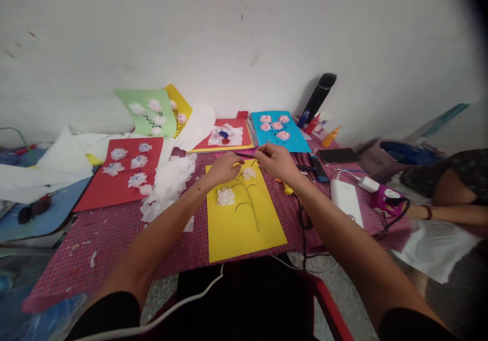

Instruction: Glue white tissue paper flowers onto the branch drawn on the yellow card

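Note:
A yellow sheet (244,239) lies in front of me with a drawn dark stem and branches (249,198). Two white crumpled-paper flowers are on it, one at the left (226,196) and one near the top (249,173). My left hand (227,165) rests by the sheet's top edge, fingers curled together beside the upper flower; whether they pinch anything is hidden. My right hand (277,160) pinches a thin brown stick (254,161) that points down toward that flower. A dark, dotted pencil-like rod (244,155) shows between my hands; I cannot tell if either touches it.
White tissue pieces (168,183) are heaped left of the sheet, near a red flower card (114,188). Behind stand a blue card (274,132) and paint bottles (331,136). At right are a phone (338,156), a white power bank (346,201) and another person's arm (453,215).

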Action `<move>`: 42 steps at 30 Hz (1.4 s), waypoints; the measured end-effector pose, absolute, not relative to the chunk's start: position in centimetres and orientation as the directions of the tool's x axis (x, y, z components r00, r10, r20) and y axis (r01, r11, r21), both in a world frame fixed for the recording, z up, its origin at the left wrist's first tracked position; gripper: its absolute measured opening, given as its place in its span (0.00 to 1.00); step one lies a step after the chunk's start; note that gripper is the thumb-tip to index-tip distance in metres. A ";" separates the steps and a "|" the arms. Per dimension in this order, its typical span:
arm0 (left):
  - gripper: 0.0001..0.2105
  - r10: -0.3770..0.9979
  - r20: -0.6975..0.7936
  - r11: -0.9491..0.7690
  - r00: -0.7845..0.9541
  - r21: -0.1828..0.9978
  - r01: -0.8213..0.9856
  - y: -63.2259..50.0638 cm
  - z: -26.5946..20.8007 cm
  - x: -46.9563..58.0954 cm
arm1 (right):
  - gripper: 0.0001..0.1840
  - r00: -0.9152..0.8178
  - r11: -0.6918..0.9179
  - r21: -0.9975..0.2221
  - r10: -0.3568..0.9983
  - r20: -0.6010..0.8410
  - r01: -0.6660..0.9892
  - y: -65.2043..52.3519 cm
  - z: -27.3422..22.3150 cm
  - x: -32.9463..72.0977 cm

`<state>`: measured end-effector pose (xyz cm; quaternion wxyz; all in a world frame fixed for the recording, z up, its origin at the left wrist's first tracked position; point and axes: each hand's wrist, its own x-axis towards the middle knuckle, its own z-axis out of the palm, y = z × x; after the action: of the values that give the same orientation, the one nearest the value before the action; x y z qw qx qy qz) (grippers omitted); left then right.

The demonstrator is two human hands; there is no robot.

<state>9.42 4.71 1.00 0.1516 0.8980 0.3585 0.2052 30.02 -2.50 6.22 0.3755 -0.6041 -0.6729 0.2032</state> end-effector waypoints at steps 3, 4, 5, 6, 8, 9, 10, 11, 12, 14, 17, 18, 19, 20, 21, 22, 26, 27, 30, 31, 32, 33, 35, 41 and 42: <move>0.14 0.758 0.290 -0.646 0.585 0.456 0.612 4.0 2.8 5.1 | 0.10 0.025 0.159 -0.820 0.978 0.207 0.550 -3.7 6.2 29.4; 0.14 0.792 0.272 -0.605 0.547 0.469 0.643 3.6 3.3 3.4 | 0.10 0.016 0.145 -0.849 0.984 0.177 0.509 -4.0 6.0 29.0; 0.14 0.829 0.253 -0.555 0.500 0.487 0.674 3.2 3.8 1.6 | 0.10 -0.001 0.129 -0.873 0.989 0.146 0.470 -4.3 5.7 28.4; 0.13 0.862 0.239 -0.504 0.446 0.495 0.708 2.8 4.2 -0.1 | 0.10 -0.026 0.115 -0.890 0.993 0.116 0.442 -4.5 5.4 27.6; 0.13 0.899 0.222 -0.438 0.378 0.472 0.765 1.9 4.6 -3.1 | 0.10 -0.099 0.113 -0.901 0.992 0.078 0.418 -4.7 4.6 25.8; 0.12 0.909 0.206 -0.417 0.363 0.456 0.786 1.5 4.6 -4.2 | 0.10 -0.136 0.125 -0.899 0.988 0.074 0.419 -4.7 4.1 24.8; 0.12 0.913 0.183 -0.407 0.364 0.436 0.803 1.1 4.4 -5.0 | 0.10 -0.172 0.146 -0.893 0.982 0.078 0.425 -4.7 3.7 23.6; 0.12 0.913 0.158 -0.407 0.376 0.412 0.815 0.7 4.1 -5.6 | 0.10 -0.204 0.171 -0.886 0.975 0.089 0.431 -4.7 3.3 22.5; 0.12 0.908 0.128 -0.416 0.398 0.385 0.824 0.4 3.7 -6.1 | 0.10 -0.230 0.195 -0.879 0.968 0.101 0.435 -4.7 2.9 21.3; 0.11 0.888 0.079 -0.453 0.454 0.330 0.828 -0.2 2.8 -6.5 | 0.10 -0.266 0.232 -0.867 0.956 0.120 0.442 -4.7 2.4 19.1; 0.11 0.868 0.087 -0.492 0.489 0.289 0.821 -0.9 1.8 -6.9 | 0.10 -0.316 0.270 -0.843 0.940 0.127 0.465 -4.6 2.0 16.4; 0.11 0.870 0.105 -0.491 0.482 0.288 0.822 -1.0 1.6 -7.1 | 0.11 -0.335 0.289 -0.828 0.933 0.132 0.480 -4.6 2.0 15.7; 0.12 0.874 0.123 -0.484 0.469 0.290 0.826 -1.2 1.4 -7.3 | 0.11 -0.354 0.310 -0.810 0.925 0.137 0.498 -4.5 2.1 15.2; 0.12 0.879 0.133 -0.477 0.458 0.292 0.829 -1.3 1.3 -7.6 | 0.12 -0.369 0.329 -0.789 0.919 0.140 0.519 -4.5 2.2 14.7; 0.12 0.882 0.138 -0.471 0.451 0.293 0.832 -1.4 1.2 -7.8 | 0.12 -0.379 0.342 -0.769 0.915 0.141 0.540 -4.5 2.3 14.4; 0.13 0.883 0.140 -0.469 0.447 0.293 0.833 -1.5 1.2 -8.0 | 0.12 -0.382 0.350 -0.754 0.913 0.142 0.556 -4.5 2.4 14.3; 0.14 0.882 0.154 -0.471 0.445 0.312 0.825 -1.9 1.1 -8.5 | 0.11 -0.333 0.315 -0.785 0.931 0.147 0.534 -4.9 3.1 14.7; 0.14 0.885 0.162 -0.466 0.437 0.322 0.824 -2.0 1.2 -8.5 | 0.11 -0.316 0.297 -0.806 0.938 0.144 0.513 -5.1 3.4 15.0; 0.17 0.894 0.179 -0.448 0.411 0.368 0.815 -2.3 1.3 -8.3 | 0.11 -0.269 0.241 -0.856 0.955 0.125 0.458 -6.0 4.3 16.0; 0.18 0.896 0.177 -0.444 0.408 0.386 0.808 -2.5 1.4 -8.0 | 0.11 -0.253 0.227 -0.867 0.960 0.121 0.443 -6.4 4.6 16.4; 0.18 0.897 0.171 -0.442 0.408 0.405 0.801 -2.6 1.5 -7.8 | 0.11 -0.238 0.213 -0.878 0.964 0.117 0.429 -6.7 5.0 16.7; 0.18 0.896 0.164 -0.442 0.413 0.421 0.792 -2.7 1.7 -7.4 | 0.11 -0.224 0.199 -0.889 0.968 0.113 0.413 -7.0 5.3 17.0; 0.13 0.889 0.149 -0.453 0.433 0.433 0.780 -2.9 2.1 -6.4 | 0.11 -0.193 0.173 -0.909 0.976 0.106 0.379 -7.3 6.0 17.7; 0.10 0.878 0.096 -0.434 0.468 0.571 0.697 -2.8 3.4 -1.8 | 0.09 -0.140 0.180 -0.935 0.980 0.143 0.306 -7.0 7.8 20.3; 0.11 0.886 0.088 -0.408 0.455 0.612 0.677 -2.6 3.6 -1.0 | 0.09 -0.135 0.184 -0.934 0.980 0.148 0.307 -6.9 8.0 20.8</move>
<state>-0.97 -2.58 3.55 0.2554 0.8138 0.4802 0.2046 20.79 -6.87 8.02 0.4251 -0.5017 -0.6413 0.3954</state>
